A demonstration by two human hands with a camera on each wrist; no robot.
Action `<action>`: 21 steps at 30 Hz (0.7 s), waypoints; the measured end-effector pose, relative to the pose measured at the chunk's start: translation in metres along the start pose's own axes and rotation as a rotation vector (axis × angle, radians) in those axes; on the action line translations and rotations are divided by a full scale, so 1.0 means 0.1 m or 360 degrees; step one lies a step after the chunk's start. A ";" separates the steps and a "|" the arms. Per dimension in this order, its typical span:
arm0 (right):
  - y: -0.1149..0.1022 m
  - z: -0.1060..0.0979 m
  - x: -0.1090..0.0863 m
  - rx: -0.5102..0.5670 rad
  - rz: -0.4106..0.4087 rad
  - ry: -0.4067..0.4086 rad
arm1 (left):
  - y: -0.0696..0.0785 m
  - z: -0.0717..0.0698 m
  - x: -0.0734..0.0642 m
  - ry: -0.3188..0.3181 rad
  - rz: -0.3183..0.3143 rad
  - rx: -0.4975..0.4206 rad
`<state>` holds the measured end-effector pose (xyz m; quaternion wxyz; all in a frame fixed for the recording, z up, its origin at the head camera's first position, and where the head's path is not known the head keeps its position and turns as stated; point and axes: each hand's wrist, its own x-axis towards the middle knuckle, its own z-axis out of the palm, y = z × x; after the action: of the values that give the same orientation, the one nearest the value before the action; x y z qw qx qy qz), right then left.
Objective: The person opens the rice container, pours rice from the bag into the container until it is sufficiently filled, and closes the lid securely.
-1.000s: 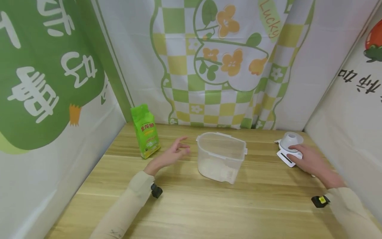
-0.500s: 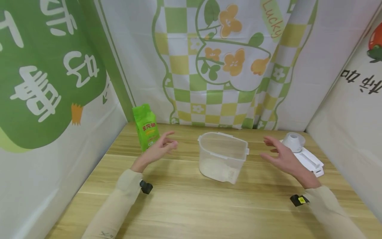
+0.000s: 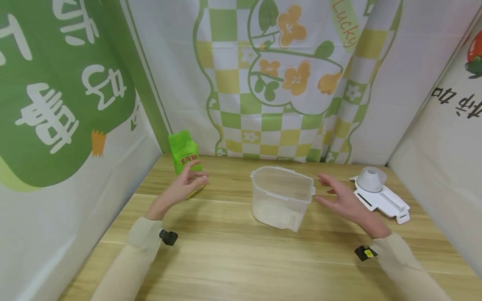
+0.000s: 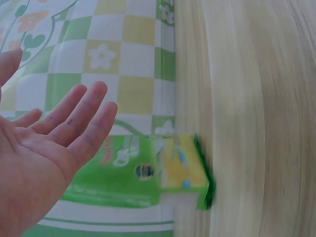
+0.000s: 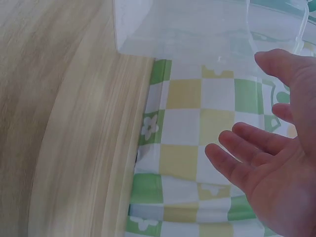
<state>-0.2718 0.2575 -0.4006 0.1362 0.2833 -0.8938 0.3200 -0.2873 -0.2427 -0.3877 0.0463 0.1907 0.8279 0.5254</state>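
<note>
In the head view a green plastic bag (image 3: 184, 152) of packaged food stands upright at the back left. My left hand (image 3: 178, 190) is just in front of it with fingers extended, holding nothing; the lower part of the bag is hidden behind the hand. The left wrist view has the palm (image 4: 37, 163) beside the bag (image 4: 121, 173). A clear plastic container (image 3: 280, 196) stands mid-table, open at the top, with pale contents low inside. Beside its right wall is my right hand (image 3: 348, 205), fingers loosely extended and holding nothing. Whether its fingertips touch the container cannot be told.
To the right lies a flat white plastic lid (image 3: 391, 204) with a translucent round cup (image 3: 371, 179) on it. A wood-grain table (image 3: 260, 267) spans the front. Printed curtains (image 3: 241, 100) rise along its back edge and both sides.
My right hand has let go of the white lid piece and moved left to the container. My left hand has moved left from near the container to the green bag.
</note>
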 end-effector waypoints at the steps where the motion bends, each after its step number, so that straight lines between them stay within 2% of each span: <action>1: 0.00 0.01 0.00 0.0002 -0.0015 0.0003 | 0.00 -0.02 -0.03 0.0007 0.0001 0.0015; 6: -0.01 0.05 0.02 0.0006 -0.0045 0.0013 | -0.01 -0.15 -0.11 0.0119 0.0043 0.0041; 12: -0.04 0.07 0.03 0.0001 -0.0003 -0.0072 | -0.02 -0.31 -0.16 0.0422 0.0098 -0.0023; 15: -0.05 0.07 0.03 0.0004 -0.0007 -0.0117 | -0.04 -0.35 -0.19 0.0564 0.0097 -0.0075; 21: -0.08 0.06 0.03 -0.0009 -0.0002 -0.0134 | -0.14 -0.40 -0.17 0.0801 0.0019 -0.0087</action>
<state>-0.2698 0.2479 -0.3999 0.0993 0.2968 -0.8994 0.3051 -0.2859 -0.2883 -0.3842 -0.1592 0.0576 0.7978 0.5787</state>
